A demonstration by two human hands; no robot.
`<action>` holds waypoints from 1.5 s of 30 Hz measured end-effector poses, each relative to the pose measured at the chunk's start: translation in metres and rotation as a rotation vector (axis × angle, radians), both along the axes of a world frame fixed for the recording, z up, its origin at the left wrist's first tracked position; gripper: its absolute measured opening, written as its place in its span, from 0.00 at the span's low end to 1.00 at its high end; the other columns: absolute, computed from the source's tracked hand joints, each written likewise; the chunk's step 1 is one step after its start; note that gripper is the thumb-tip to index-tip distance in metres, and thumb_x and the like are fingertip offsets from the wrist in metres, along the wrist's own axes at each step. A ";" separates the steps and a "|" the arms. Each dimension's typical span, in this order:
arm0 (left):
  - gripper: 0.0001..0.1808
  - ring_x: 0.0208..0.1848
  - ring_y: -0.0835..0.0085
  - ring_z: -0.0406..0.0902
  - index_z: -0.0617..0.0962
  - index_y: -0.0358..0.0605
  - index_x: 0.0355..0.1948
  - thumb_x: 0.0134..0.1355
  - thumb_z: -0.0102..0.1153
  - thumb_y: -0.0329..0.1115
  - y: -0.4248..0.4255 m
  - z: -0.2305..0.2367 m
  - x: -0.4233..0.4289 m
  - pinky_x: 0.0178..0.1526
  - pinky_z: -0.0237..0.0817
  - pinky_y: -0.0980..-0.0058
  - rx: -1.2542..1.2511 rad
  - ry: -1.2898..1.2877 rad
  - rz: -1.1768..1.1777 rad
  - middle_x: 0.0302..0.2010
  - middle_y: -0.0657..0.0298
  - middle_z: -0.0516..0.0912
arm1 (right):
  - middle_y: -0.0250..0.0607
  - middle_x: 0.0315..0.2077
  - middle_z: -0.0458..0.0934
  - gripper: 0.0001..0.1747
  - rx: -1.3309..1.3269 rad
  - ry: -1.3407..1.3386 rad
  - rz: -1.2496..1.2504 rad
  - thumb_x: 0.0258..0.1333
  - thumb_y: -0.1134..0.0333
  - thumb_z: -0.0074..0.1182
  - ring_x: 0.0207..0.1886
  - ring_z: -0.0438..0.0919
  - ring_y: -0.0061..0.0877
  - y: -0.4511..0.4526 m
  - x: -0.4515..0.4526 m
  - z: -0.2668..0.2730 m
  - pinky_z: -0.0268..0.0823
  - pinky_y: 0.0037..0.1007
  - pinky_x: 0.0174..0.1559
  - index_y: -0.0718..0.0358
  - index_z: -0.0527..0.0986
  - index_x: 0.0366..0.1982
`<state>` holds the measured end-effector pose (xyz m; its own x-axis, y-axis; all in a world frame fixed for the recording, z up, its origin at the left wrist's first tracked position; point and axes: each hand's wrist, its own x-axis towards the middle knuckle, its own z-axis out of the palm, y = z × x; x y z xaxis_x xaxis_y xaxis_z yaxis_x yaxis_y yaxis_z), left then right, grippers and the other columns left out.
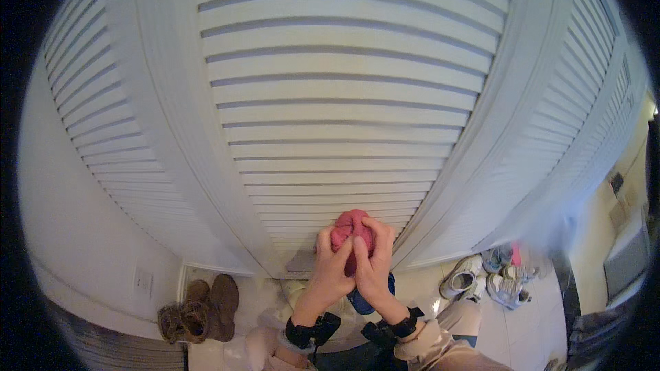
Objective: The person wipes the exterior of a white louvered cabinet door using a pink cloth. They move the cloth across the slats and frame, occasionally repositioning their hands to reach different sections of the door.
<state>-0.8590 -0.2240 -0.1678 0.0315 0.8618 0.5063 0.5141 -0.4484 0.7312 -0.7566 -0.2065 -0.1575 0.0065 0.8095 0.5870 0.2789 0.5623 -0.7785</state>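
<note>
A bunched pink cloth (pixel 353 226) is squeezed between my two hands in front of the lower part of a white louvered door (pixel 345 113). From the left side, my left hand (pixel 332 263) grips the cloth. Pressing in from the right, my right hand (pixel 375 255) has its fingers curled over the cloth, and both thumbs lie side by side on its near face. Black straps with small devices circle both wrists. Below my hands, partly covered by them, is a dark blue item (pixel 363 303) that I cannot identify.
Brown boots (pixel 223 306) and brown lace-up shoes (pixel 193 319) stand on the tiled floor at the left. Several sneakers (pixel 461 278) are grouped at the right by the door panels. A wall outlet (pixel 144 283) is at lower left. My knees are near the bottom edge.
</note>
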 end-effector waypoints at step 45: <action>0.40 0.70 0.41 0.40 0.55 0.54 0.67 0.57 0.61 0.40 -0.001 -0.096 -0.109 0.67 0.40 0.44 0.288 -0.100 0.862 0.69 0.43 0.40 | 0.42 0.30 0.74 0.12 0.230 -0.183 -0.046 0.46 0.72 0.58 0.28 0.75 0.37 0.009 -0.089 -0.013 0.68 0.32 0.30 0.59 0.73 0.35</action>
